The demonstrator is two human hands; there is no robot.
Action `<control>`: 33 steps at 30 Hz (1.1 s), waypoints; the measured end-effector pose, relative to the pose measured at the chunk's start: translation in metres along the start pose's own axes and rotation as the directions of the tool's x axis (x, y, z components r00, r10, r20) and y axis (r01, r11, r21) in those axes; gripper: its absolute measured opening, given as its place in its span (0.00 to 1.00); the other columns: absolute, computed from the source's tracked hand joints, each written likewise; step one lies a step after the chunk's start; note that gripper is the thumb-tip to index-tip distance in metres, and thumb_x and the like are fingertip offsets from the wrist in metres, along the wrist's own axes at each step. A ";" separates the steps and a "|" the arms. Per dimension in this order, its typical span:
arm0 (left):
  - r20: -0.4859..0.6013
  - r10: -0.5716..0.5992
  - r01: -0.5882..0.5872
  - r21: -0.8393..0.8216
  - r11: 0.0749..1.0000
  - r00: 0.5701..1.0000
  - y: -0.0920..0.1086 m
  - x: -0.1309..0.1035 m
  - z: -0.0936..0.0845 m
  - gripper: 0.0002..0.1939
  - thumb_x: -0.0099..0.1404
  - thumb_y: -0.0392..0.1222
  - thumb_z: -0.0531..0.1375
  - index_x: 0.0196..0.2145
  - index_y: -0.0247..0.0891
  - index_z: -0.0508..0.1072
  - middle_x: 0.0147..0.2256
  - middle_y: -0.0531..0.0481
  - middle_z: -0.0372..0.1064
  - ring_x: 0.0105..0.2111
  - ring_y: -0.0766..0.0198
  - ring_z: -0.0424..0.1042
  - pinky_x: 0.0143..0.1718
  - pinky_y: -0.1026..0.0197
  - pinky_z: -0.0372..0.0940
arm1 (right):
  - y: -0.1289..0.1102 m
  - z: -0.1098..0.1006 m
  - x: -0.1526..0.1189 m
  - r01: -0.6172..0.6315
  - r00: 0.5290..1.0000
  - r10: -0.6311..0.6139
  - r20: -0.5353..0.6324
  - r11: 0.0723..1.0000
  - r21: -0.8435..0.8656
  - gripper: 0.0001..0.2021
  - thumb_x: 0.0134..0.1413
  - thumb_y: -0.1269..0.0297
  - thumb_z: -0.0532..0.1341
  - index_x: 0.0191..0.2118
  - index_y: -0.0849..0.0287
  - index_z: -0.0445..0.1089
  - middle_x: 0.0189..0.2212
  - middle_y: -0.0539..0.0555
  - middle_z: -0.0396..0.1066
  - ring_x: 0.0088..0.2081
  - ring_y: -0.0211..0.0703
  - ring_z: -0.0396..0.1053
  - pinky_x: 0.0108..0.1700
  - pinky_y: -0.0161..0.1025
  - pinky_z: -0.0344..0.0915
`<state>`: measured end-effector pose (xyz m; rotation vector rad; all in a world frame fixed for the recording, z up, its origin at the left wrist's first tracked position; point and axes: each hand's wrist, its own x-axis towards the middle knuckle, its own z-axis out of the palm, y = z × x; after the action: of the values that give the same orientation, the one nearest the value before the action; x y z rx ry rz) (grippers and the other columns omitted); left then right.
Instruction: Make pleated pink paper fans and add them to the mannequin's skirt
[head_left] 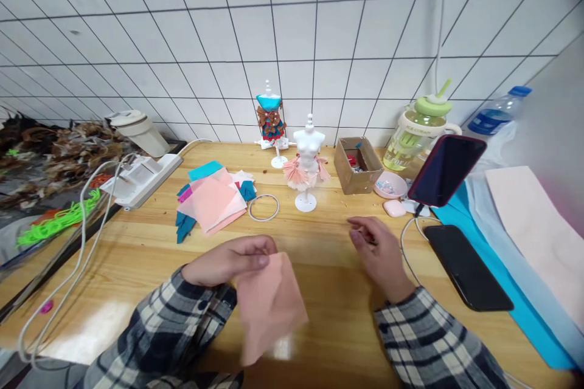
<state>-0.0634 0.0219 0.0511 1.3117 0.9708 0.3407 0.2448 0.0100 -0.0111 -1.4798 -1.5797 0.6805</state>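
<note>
My left hand (232, 260) pinches the top corner of a peach fabric piece (271, 307), which hangs down over the wooden table, its lower edge blurred. My right hand (376, 252) is to the right with fingers curled together; what they hold, if anything, is too small to tell. Beyond the hands stands a small white mannequin (309, 144) with a peach ruffled skirt (298, 174) around its hips. A white ring (263, 208) lies in front of it on the left. Peach, white and teal fabric pieces (212, 197) are piled further left.
Behind stands a dressed mannequin (270, 118). To the right are a cardboard box (358, 167), a pink bowl (390, 185), a drink bottle (413, 134), a propped phone (447, 169), a flat black phone (468, 267) and fabric sheets (538, 231). A power strip (143, 181) sits left.
</note>
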 end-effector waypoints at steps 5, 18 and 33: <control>-0.034 0.094 -0.089 0.115 0.989 0.995 0.002 0.048 0.023 0.15 0.61 0.54 0.60 0.33 0.37 0.69 0.24 0.56 0.61 0.23 0.70 0.57 0.23 0.67 0.52 | -0.040 0.057 -0.012 -0.446 0.834 0.088 0.545 0.690 0.570 0.31 0.58 0.37 0.46 0.48 0.59 0.70 0.41 0.58 0.74 0.42 0.48 0.71 0.44 0.45 0.67; -0.367 0.218 -0.387 -0.492 0.780 0.904 -0.033 0.068 0.035 0.32 0.53 0.53 0.67 0.53 0.44 0.64 0.43 0.47 0.73 0.39 0.58 0.74 0.40 0.58 0.67 | -0.016 0.055 -0.016 -0.395 0.914 0.257 0.314 0.740 0.545 0.15 0.51 0.52 0.63 0.37 0.59 0.73 0.32 0.53 0.75 0.34 0.47 0.70 0.38 0.42 0.67; -0.332 0.272 -0.369 -0.278 0.887 0.903 -0.047 0.074 0.038 0.20 0.59 0.47 0.64 0.48 0.35 0.72 0.46 0.42 0.75 0.45 0.53 0.73 0.46 0.53 0.67 | -0.010 0.042 -0.016 -0.401 0.908 0.251 0.336 0.753 0.521 0.15 0.46 0.52 0.66 0.37 0.58 0.72 0.31 0.51 0.74 0.31 0.40 0.69 0.30 0.37 0.69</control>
<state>-0.0059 0.0365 -0.0231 1.1233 0.8783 0.9384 0.2027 0.0001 -0.0273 -1.2314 -1.1179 1.4641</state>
